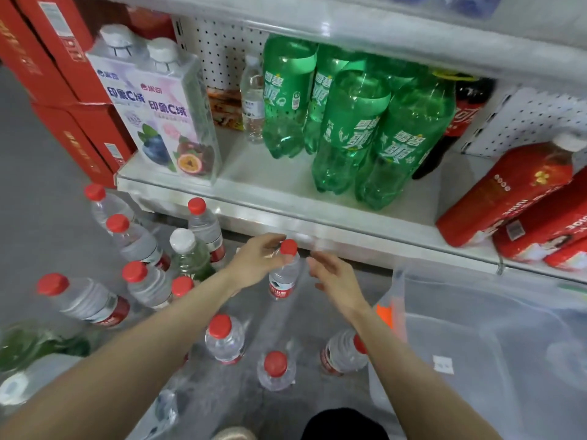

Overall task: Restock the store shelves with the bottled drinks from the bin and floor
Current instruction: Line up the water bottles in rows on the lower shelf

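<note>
The left hand [255, 260] grips a red-capped water bottle [283, 281] by its neck; the right hand [336, 279] hovers beside it, relaxed and empty. That narrow hold may slip, toppling nearby floor bottles [224, 339].

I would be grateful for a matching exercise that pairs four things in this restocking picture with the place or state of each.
Things
1. left hand
2. green soda bottles
3. clear bin
4. right hand

Places or states
A. on the floor, at the right
B. standing on the shelf
C. open, holding nothing
D. gripping the red-capped water bottle by its neck

Pairs: 1-D, 2-B, 3-A, 4-C
</note>
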The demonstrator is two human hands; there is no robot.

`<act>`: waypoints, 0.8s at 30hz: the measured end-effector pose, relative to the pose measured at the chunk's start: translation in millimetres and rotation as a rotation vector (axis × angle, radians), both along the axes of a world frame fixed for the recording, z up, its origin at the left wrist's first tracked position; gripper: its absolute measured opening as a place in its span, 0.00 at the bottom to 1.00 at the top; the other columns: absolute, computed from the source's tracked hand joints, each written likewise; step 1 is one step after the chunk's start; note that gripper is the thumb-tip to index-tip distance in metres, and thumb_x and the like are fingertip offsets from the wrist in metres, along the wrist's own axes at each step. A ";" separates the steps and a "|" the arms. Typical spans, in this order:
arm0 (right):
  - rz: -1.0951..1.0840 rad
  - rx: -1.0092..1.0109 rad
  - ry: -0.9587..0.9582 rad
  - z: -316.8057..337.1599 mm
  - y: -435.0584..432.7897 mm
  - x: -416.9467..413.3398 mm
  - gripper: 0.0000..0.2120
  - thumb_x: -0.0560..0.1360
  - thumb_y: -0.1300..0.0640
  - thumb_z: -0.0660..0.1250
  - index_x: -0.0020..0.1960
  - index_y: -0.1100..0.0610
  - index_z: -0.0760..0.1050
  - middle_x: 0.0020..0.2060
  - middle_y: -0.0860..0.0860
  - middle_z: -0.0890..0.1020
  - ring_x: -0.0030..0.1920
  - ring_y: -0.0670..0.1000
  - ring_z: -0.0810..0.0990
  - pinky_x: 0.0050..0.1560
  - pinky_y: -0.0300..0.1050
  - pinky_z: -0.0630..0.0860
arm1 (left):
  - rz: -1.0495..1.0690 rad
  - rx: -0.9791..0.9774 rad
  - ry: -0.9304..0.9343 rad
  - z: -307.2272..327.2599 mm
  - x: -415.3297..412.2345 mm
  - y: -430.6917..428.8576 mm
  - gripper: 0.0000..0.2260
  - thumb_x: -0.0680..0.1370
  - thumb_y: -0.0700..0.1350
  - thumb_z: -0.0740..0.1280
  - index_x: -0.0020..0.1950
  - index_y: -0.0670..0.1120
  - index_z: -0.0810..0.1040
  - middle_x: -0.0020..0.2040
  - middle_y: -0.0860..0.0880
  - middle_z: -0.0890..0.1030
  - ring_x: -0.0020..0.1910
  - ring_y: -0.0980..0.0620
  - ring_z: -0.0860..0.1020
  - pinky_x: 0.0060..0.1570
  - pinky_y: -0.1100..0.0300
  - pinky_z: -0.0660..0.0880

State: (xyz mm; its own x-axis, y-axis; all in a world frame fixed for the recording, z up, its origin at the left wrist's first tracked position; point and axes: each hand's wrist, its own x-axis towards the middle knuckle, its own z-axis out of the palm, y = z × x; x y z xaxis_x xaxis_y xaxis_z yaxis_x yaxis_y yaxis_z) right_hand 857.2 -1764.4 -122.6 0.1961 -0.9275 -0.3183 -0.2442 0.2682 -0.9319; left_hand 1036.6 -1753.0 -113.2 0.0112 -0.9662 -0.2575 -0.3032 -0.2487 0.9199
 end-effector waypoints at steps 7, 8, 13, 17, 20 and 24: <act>-0.030 0.030 -0.029 -9.4 -5.0 -3.6 0.12 0.78 0.58 0.66 0.61 0.57 0.75 0.45 0.42 0.79 0.48 0.45 0.79 0.44 0.35 0.74 | -0.039 -0.012 -0.063 -18.3 -5.9 -22.5 0.12 0.71 0.40 0.74 0.53 0.45 0.79 0.51 0.48 0.82 0.54 0.48 0.78 0.57 0.59 0.72; -0.031 0.029 -0.030 -9.0 -6.3 -5.2 0.13 0.78 0.58 0.66 0.61 0.56 0.75 0.45 0.42 0.79 0.49 0.46 0.79 0.46 0.37 0.75 | -0.022 -0.009 -0.080 -17.4 -7.0 -23.6 0.12 0.71 0.40 0.74 0.53 0.45 0.79 0.50 0.48 0.82 0.52 0.48 0.78 0.55 0.62 0.72; -0.008 0.038 -0.036 3.9 -12.4 -8.7 0.12 0.77 0.57 0.68 0.61 0.53 0.75 0.51 0.47 0.80 0.53 0.50 0.79 0.51 0.46 0.76 | 0.047 -0.070 -0.019 9.3 -3.9 -26.6 0.10 0.71 0.38 0.73 0.50 0.46 0.79 0.47 0.49 0.82 0.50 0.49 0.79 0.58 0.53 0.74; 0.062 0.040 -0.093 35.0 -17.4 -5.7 0.14 0.77 0.56 0.68 0.61 0.51 0.72 0.54 0.48 0.79 0.52 0.47 0.78 0.49 0.41 0.75 | 0.096 -0.163 -0.016 60.7 3.1 -29.6 0.09 0.72 0.44 0.74 0.51 0.46 0.81 0.48 0.48 0.83 0.50 0.50 0.81 0.55 0.53 0.77; 0.132 -0.002 -0.126 71.3 -23.8 -0.7 0.17 0.76 0.58 0.69 0.64 0.53 0.73 0.55 0.48 0.80 0.50 0.45 0.80 0.48 0.40 0.77 | 0.104 -0.267 -0.059 111.4 4.2 -29.7 0.08 0.72 0.45 0.73 0.50 0.48 0.80 0.48 0.48 0.83 0.49 0.51 0.80 0.53 0.61 0.75; 0.207 -0.041 -0.195 121.1 -29.5 6.3 0.18 0.74 0.61 0.70 0.62 0.51 0.72 0.54 0.46 0.80 0.47 0.36 0.80 0.39 0.29 0.75 | 0.118 -0.334 -0.051 179.8 4.3 -24.5 0.08 0.73 0.47 0.72 0.51 0.51 0.80 0.48 0.50 0.83 0.49 0.52 0.80 0.54 0.60 0.75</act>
